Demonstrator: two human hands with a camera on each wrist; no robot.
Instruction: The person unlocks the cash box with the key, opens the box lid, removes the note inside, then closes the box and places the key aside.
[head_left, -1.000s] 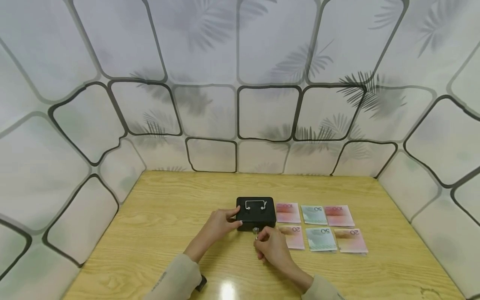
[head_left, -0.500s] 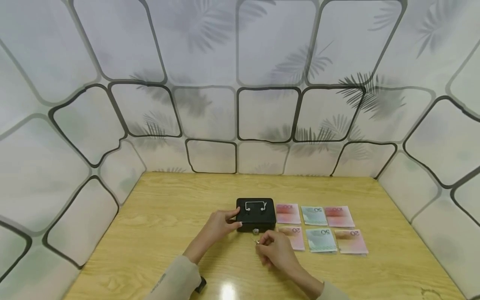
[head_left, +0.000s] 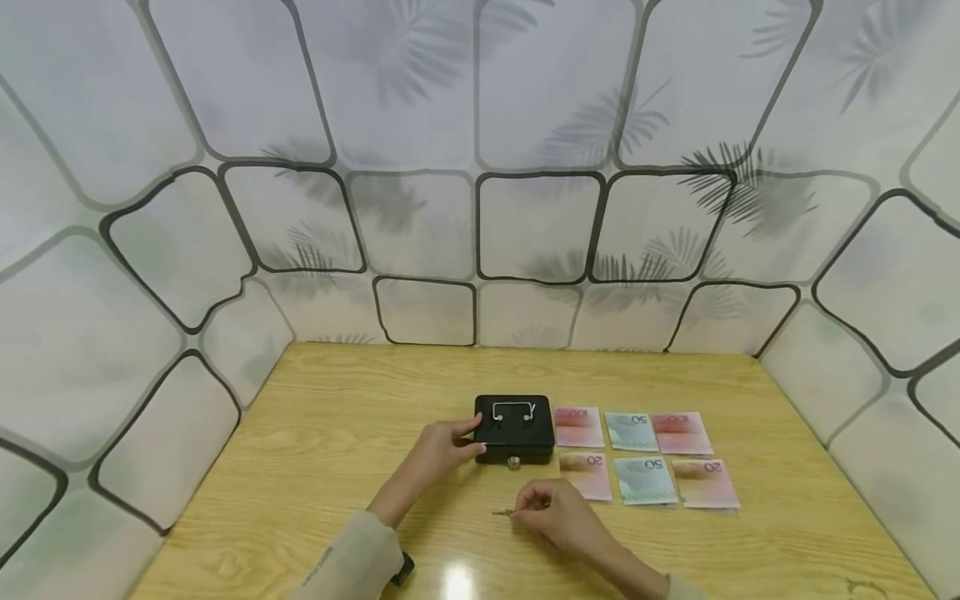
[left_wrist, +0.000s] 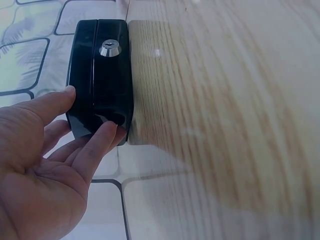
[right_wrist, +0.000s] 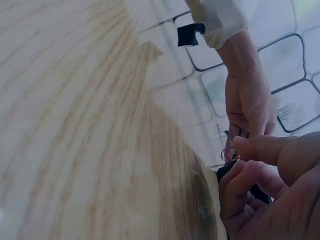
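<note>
A black cash box with a wire handle on its lid stands on the table. Its silver lock faces the front, keyhole showing. My left hand holds the box by its left end, thumb at the front corner and fingers along the side. In front of the box and to its right, my right hand pinches a small key between thumb and forefinger, its tip pointing left, apart from the lock. A thin key ring shows at those fingertips in the right wrist view.
Right of the box, several banknotes lie in two rows on the wooden table: pink hundreds, green fifties and twenties. Patterned panels enclose the table's back and sides. A black strap piece is at the left sleeve.
The right hand has drawn the key away from the lock, toward the front edge, and the key has turned to point left. The left hand stays on the cash box.
</note>
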